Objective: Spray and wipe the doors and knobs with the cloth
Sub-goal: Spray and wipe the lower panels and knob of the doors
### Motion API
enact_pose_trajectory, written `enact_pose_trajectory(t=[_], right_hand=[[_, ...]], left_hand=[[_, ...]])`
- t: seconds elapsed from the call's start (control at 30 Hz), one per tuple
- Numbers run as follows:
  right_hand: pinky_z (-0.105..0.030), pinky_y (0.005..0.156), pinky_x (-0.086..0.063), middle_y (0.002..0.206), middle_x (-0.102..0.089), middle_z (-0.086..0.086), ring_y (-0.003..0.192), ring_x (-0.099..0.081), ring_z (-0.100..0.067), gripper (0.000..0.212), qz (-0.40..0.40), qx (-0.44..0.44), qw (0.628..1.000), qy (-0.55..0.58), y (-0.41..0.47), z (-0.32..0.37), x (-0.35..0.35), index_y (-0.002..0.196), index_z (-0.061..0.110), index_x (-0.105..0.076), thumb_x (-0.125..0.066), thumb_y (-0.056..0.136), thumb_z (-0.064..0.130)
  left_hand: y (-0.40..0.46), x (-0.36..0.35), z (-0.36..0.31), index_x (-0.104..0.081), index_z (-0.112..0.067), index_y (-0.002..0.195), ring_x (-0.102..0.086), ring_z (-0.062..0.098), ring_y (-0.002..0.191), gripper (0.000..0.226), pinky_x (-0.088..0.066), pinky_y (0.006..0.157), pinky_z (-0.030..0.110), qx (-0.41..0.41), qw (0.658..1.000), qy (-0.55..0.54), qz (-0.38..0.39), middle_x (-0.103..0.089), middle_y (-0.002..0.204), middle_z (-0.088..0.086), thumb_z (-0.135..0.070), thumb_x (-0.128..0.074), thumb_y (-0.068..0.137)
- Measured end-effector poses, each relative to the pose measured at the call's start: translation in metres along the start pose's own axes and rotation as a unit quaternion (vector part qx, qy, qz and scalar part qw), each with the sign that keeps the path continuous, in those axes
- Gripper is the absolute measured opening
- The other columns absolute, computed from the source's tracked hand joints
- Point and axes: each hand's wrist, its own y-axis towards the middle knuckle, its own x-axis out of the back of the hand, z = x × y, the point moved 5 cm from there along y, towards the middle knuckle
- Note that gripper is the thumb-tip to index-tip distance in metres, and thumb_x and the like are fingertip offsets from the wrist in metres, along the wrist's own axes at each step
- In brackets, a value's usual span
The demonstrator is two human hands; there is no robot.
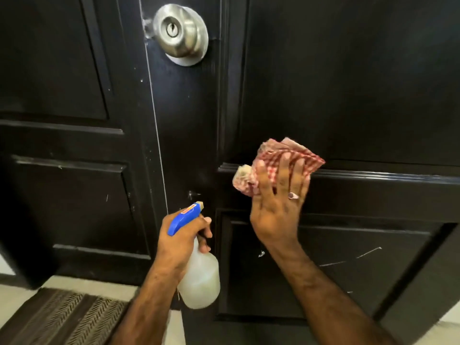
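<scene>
Against the door (348, 70), our flat right hand (276, 207) presses the soft, light cloth (271, 158); left hand (179, 240) grips the slippery spray bottle (199, 282) at its neck.

doormat (62, 317) | brown, patterned | pale floor (87, 282) | lower left

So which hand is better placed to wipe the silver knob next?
Probably the right hand: it already presses the cloth on the door. The left hand grips the spray bottle.

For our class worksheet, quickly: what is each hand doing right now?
Left hand: grips the spray bottle by its neck.
Right hand: open, straight fingers pressing the checked cloth on the door.
</scene>
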Motion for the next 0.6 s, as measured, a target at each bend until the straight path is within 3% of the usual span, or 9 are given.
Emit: enact_pose_trajectory(t=[0.03, 0.1, 0.2, 0.27, 0.33, 0.43, 0.53, 0.6], right_hand=[[-0.068, 0.128, -0.009, 0.173, -0.022, -0.02, 0.161, -0.013, -0.048, 0.061, 0.007, 0.021, 1.0, 0.008, -0.001, 0.019, -0.009, 0.162, 0.022, -0.044, -0.057, 0.102, 0.027], [-0.067, 0.128, -0.014, 0.173, -0.026, -0.016, 0.161, -0.018, -0.044, 0.069, 0.045, 0.143, 0.989, 0.015, -0.022, 0.037, -0.025, 0.162, 0.024, -0.044, -0.064, 0.096, 0.021], [-0.064, 0.128, -0.019, 0.173, -0.031, -0.01, 0.161, -0.023, -0.037, 0.083, 0.09, 0.267, 0.959, -0.017, -0.049, 0.006, -0.016, 0.163, 0.026, -0.041, -0.072, 0.087, 0.014], [-0.065, 0.127, -0.02, 0.171, -0.033, -0.011, 0.161, -0.024, -0.038, 0.089, 0.086, 0.262, 0.961, -0.036, -0.046, -0.018, -0.002, 0.162, 0.025, -0.043, -0.078, 0.081, 0.014], [-0.066, 0.127, -0.018, 0.172, -0.031, -0.014, 0.161, -0.021, -0.041, 0.084, 0.047, 0.176, 0.982, -0.047, -0.03, -0.02, 0.006, 0.161, 0.021, -0.045, -0.077, 0.084, 0.015], [-0.068, 0.128, -0.011, 0.173, -0.025, -0.019, 0.161, -0.015, -0.046, 0.074, 0.02, 0.071, 0.997, -0.008, -0.004, 0.033, -0.014, 0.163, 0.017, -0.042, -0.066, 0.093, 0.018], [-0.066, 0.128, -0.015, 0.174, -0.024, -0.015, 0.162, -0.015, -0.043, 0.073, 0.086, 0.22, 0.972, 0.02, -0.023, 0.082, -0.041, 0.165, 0.019, -0.038, -0.06, 0.095, 0.019], [-0.062, 0.129, -0.018, 0.176, -0.022, -0.009, 0.163, -0.015, -0.036, 0.074, 0.137, 0.303, 0.943, 0.002, -0.048, 0.072, -0.047, 0.167, 0.022, -0.033, -0.06, 0.098, 0.022]], left_hand=[[0.0, 0.004, -0.001, -0.068, 0.001, 0.08, -0.05, 0.032, 0.05, 0.015, -0.049, 0.056, 0.041, -0.003, 1.0, -0.001, -0.006, -0.061, 0.068, 0.022, 0.0, -0.066, 0.096], [-0.002, 0.009, -0.005, -0.066, 0.002, 0.073, -0.05, 0.031, 0.049, 0.022, -0.05, 0.056, 0.042, -0.008, 1.0, 0.001, -0.016, -0.061, 0.067, 0.021, 0.0, -0.066, 0.095], [-0.004, 0.019, -0.006, -0.07, -0.005, 0.072, -0.051, 0.031, 0.049, 0.025, -0.051, 0.056, 0.041, -0.002, 1.0, -0.002, -0.024, -0.062, 0.066, 0.019, 0.0, -0.066, 0.095], [-0.004, 0.028, -0.005, -0.07, -0.001, 0.075, -0.053, 0.032, 0.049, 0.022, -0.053, 0.056, 0.04, -0.001, 1.0, 0.009, -0.021, -0.064, 0.069, 0.019, -0.002, -0.066, 0.097], [-0.003, 0.037, -0.002, -0.068, 0.003, 0.075, -0.054, 0.032, 0.05, 0.023, -0.054, 0.055, 0.039, 0.002, 1.0, 0.02, -0.018, -0.065, 0.07, 0.021, -0.004, -0.066, 0.097], [0.0, 0.045, 0.0, -0.065, 0.008, 0.076, -0.053, 0.033, 0.05, 0.023, -0.053, 0.058, 0.042, 0.003, 0.999, 0.019, -0.033, -0.064, 0.07, 0.023, -0.003, -0.065, 0.097], [-0.003, 0.046, 0.0, -0.064, 0.01, 0.077, -0.051, 0.033, 0.05, 0.02, -0.051, 0.057, 0.043, 0.002, 0.999, 0.017, -0.047, -0.063, 0.069, 0.024, 0.0, -0.065, 0.095], [-0.005, 0.05, -0.001, -0.067, 0.008, 0.08, -0.052, 0.034, 0.05, 0.017, -0.05, 0.055, 0.041, 0.004, 0.998, 0.018, -0.053, -0.063, 0.069, 0.024, 0.001, -0.064, 0.095]])
